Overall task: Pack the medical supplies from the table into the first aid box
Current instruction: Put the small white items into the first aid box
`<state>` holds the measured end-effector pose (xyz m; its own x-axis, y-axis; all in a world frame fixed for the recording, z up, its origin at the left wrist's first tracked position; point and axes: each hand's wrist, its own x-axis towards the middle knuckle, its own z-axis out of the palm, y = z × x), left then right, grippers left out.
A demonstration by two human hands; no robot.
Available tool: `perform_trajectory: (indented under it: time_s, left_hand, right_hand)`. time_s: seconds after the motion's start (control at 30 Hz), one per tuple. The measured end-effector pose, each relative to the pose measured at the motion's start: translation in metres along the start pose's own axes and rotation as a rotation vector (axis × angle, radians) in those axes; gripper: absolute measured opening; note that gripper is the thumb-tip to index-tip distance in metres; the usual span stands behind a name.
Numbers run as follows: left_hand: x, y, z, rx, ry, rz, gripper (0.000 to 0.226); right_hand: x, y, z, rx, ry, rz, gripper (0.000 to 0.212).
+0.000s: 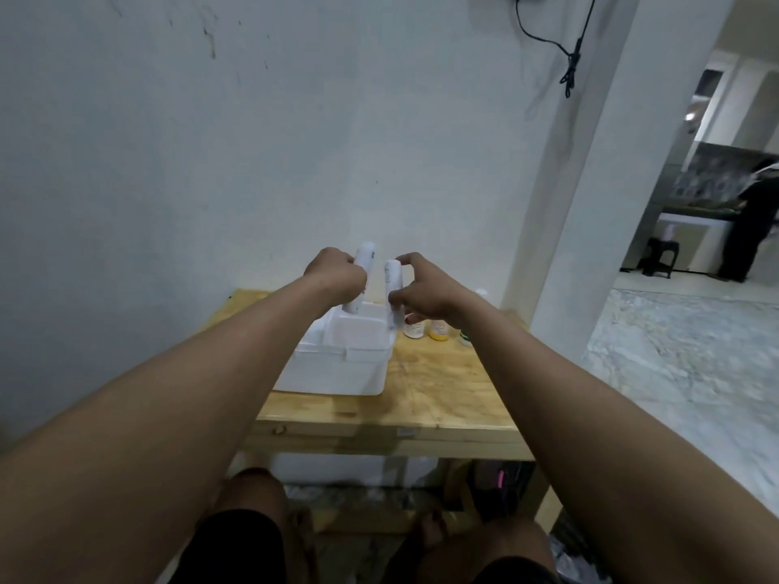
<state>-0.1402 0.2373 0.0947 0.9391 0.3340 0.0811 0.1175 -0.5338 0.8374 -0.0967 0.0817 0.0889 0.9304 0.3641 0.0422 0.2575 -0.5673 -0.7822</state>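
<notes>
A white first aid box (337, 364) stands on a small wooden table (438, 389), its lid down as far as I can tell. My left hand (335, 274) grips a white roll (366, 255), held upright above the box's back. Beside it, my right hand (425, 290) pinches a second white roll (394, 288) between thumb and fingers, over the box's right rear corner. Behind my right hand stand a small white-labelled bottle (414, 329) and a yellow bottle (439, 331), partly hidden.
The table sits against a pale wall (253, 141). A green-topped item (466, 337) peeks out under my right wrist. A pillar (590, 162) rises to the right, with marble floor beyond. A person in dark clothes stands far right in another room. My knees are below the table's front edge.
</notes>
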Motion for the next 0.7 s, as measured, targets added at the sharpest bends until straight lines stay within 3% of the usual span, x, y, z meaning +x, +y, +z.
perform_trajectory:
  time_s: [0.37, 0.53, 0.7]
  left_hand:
    - [0.009, -0.025, -0.011, 0.181, -0.125, 0.069, 0.024]
    - [0.005, -0.031, -0.01, 0.319, -0.188, 0.139, 0.033]
    - [0.007, -0.039, -0.007, 0.388, -0.251, 0.137, 0.023]
  right_hand:
    - [0.007, 0.001, 0.011, -0.262, -0.009, -0.145, 0.024]
    - [0.008, 0.001, 0.014, -0.371, -0.051, -0.135, 0.026]
    - [0.011, 0.004, 0.02, -0.487, -0.081, -0.111, 0.025]
